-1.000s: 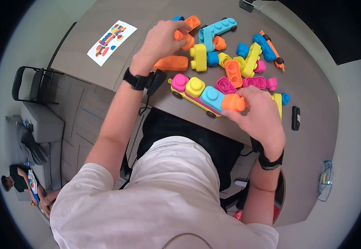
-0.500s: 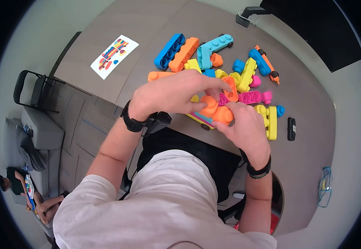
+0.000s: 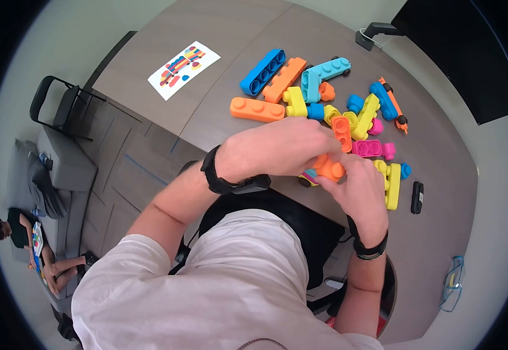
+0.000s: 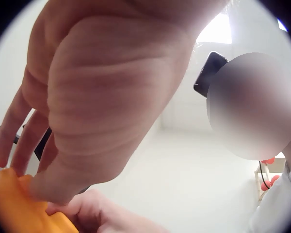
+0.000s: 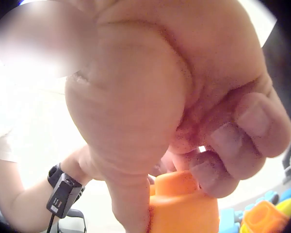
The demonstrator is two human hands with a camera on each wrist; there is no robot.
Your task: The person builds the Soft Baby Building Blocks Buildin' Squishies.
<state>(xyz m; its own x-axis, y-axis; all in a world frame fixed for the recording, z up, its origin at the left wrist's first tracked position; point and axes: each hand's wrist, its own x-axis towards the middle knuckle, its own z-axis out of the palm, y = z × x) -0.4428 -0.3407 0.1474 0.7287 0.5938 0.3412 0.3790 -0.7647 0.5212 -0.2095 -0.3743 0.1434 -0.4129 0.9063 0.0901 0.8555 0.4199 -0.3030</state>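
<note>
Close together at the table's near edge, my left hand (image 3: 283, 146) and right hand (image 3: 362, 195) meet over orange blocks (image 3: 328, 168). The left thumb and fingers pinch an orange block (image 4: 17, 201) in the left wrist view. In the right wrist view, an orange block (image 5: 184, 211) is held between my right thumb and curled fingers. Beneath my hands a yellow-edged wheeled base (image 3: 306, 178) shows only at one end; the left hand and forearm hide the rest. Whether the two orange blocks are joined cannot be made out.
Beyond my hands lie loose blocks, including a blue one (image 3: 263, 73), an orange one (image 3: 257, 109) and a yellow one (image 3: 393, 186). A printed sheet (image 3: 178, 87) lies back left, a black object (image 3: 417, 198) at right. A monitor (image 3: 461, 58) overhangs the back right.
My left hand has come from the far blocks toward my right hand, bringing an orange block over the wheeled base. The right hand keeps its hold. The head view has shifted slightly.
</note>
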